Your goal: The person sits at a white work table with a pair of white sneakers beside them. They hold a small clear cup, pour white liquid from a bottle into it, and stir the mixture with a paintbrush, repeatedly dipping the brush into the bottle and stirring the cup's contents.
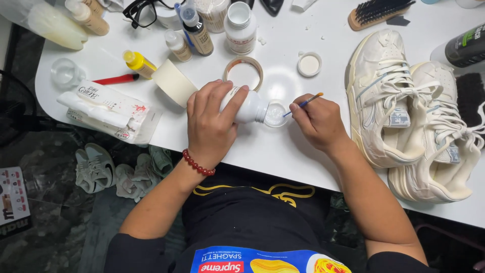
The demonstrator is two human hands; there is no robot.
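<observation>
Tilting white bottle (pixel 247 106) in left hand (pixel 212 121), thin brush (pixel 303 103) pinched in right hand (pixel 318 121), near table edge (pixel 273 164), sneakers (pixel 404 111) close right.

Bottle (pixel 247 107) left of dish (pixel 276 114) — sneakers (pixel 404 111) far right.

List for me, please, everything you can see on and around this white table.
White bottle: 1, white, tipped over a small cup, in the left hand.
Small cup: 1, clear, table centre.
Fine brush: 1, blue and orange, in the right hand.
Sneakers: 2, cream white, right side of table.
Tape roll: 1, tan, behind the bottle.
Round lid: 1, white, right of the tape.
Yellow bottle: 1, yellow, left of centre.
Glasses: 1, black, top edge.
Scrub brush: 1, wooden, black bristles, top right.
Table: 1, white.
Left hand: red bead bracelet.
Right hand: bare.
</observation>
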